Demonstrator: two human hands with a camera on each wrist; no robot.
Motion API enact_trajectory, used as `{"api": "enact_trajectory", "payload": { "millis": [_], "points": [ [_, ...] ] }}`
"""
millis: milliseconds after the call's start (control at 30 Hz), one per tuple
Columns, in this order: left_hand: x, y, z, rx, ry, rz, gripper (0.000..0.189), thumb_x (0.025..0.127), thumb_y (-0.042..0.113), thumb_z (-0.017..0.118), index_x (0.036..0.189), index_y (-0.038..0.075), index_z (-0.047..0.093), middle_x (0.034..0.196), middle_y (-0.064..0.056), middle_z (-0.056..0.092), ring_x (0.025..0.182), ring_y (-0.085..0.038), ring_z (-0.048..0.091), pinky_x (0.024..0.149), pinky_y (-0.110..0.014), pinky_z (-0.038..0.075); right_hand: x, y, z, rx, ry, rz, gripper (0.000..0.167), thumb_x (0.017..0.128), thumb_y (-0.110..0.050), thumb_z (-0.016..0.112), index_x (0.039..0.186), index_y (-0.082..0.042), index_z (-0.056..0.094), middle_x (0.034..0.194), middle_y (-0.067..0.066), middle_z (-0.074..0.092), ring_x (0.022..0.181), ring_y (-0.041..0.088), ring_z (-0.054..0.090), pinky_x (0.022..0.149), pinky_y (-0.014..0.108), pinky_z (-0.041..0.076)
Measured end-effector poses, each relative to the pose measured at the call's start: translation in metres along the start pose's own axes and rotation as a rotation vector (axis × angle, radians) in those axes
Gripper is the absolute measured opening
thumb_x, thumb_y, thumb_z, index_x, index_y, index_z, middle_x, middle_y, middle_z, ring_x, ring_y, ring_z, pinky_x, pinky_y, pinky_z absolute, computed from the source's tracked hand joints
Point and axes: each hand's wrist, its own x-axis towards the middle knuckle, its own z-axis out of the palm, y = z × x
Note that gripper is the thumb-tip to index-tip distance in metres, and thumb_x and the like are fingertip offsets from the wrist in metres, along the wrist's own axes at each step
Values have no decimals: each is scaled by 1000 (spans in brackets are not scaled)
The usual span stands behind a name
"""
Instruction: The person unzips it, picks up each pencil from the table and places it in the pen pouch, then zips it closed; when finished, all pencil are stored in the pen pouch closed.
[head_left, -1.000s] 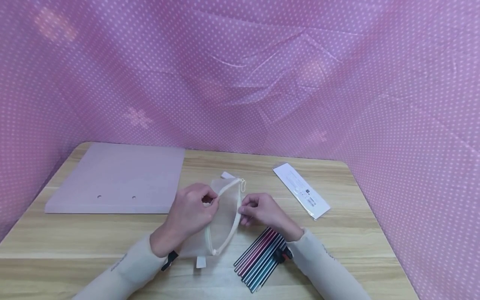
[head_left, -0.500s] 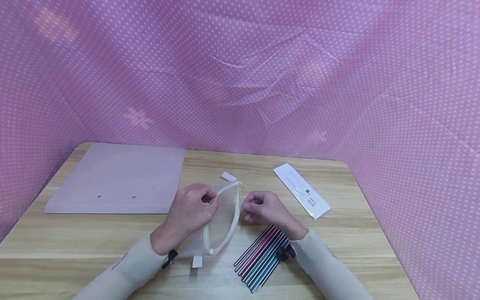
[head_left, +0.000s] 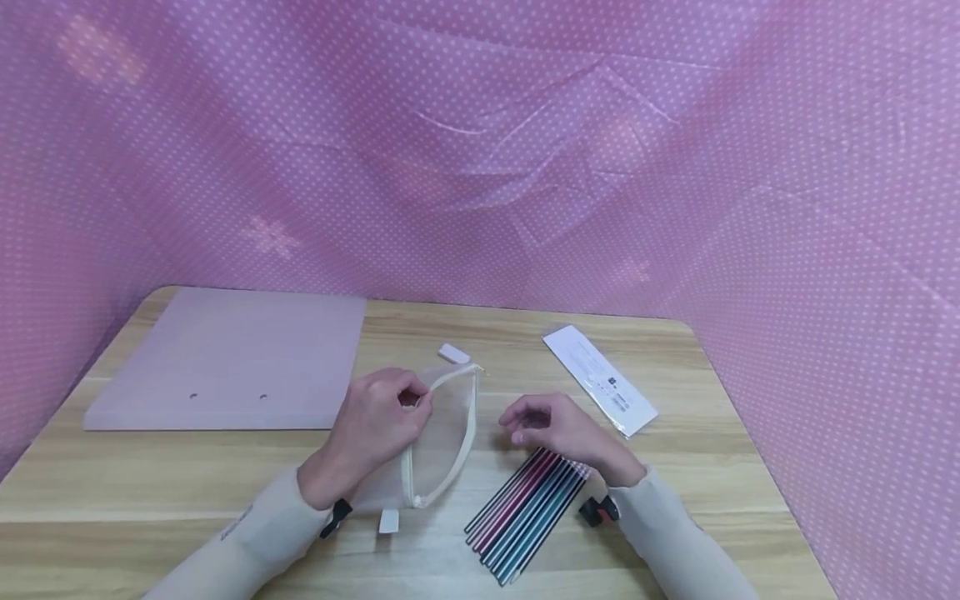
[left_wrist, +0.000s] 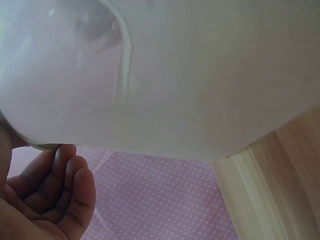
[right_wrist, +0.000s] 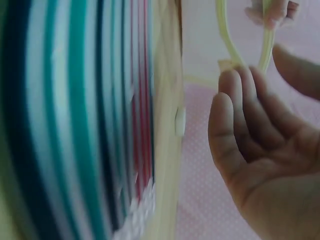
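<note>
A translucent zip pouch with cream zipper edges stands with its mouth spread in the head view. My left hand pinches the pouch's left edge. In the left wrist view, the pouch's clear side fills most of the picture above my curled left fingers. My right hand is apart from the pouch, its fingers loosely bent and holding nothing. Just below that hand lies a row of striped pencils in dark, red and teal. The right wrist view shows the pencils close up beside my palm.
A pale pink folder with two holes lies at the left. At the right is a flat white packet with printing. A small white block lies behind the pouch, and a white tag shows in front. Pink dotted cloth surrounds the table.
My right hand has let go of the pouch's right edge and moved right, over the far end of the pencils. My left hand keeps its pinch on the pouch.
</note>
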Motion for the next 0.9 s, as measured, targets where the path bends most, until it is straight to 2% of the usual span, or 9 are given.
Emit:
{"api": "enact_trajectory", "payload": {
  "millis": [200,367,500,700,900],
  "points": [
    [1,-1,0,5,-14,-4,6,76,5,77,74,11,74,69,1,70,63,-5,61,59,-21,55,-7,11,-3,-167,-115,-101,31,87,-12,77,116,-17,73,113,-2,76,102,13,70,93,29,57],
    [1,-2,1,0,-20,-2,7,76,5,77,74,11,74,69,1,70,63,-5,60,58,-20,54,-5,17,0,-232,-199,-185,33,83,-15,81,114,-17,73,111,-2,76,102,13,69,93,29,57],
    [0,-2,2,0,-17,1,8,75,5,78,73,11,74,68,2,69,62,-6,60,58,-20,54,-4,19,1,-298,-239,-227,32,82,-17,83,112,-19,74,109,-6,75,102,7,67,94,27,56],
    [-2,-1,2,4,-24,-13,8,75,5,78,73,12,74,68,2,69,62,-6,60,58,-20,54,-3,21,2,-376,-268,-247,30,82,-17,83,110,-21,75,107,-10,74,101,2,64,94,23,54],
    [-1,1,1,-2,-41,-20,7,76,5,77,74,11,74,69,2,70,63,-7,62,59,-21,54,-2,20,5,-391,-288,-246,27,82,-10,81,106,-22,76,103,-11,73,98,2,62,90,21,53]
  ]
}}
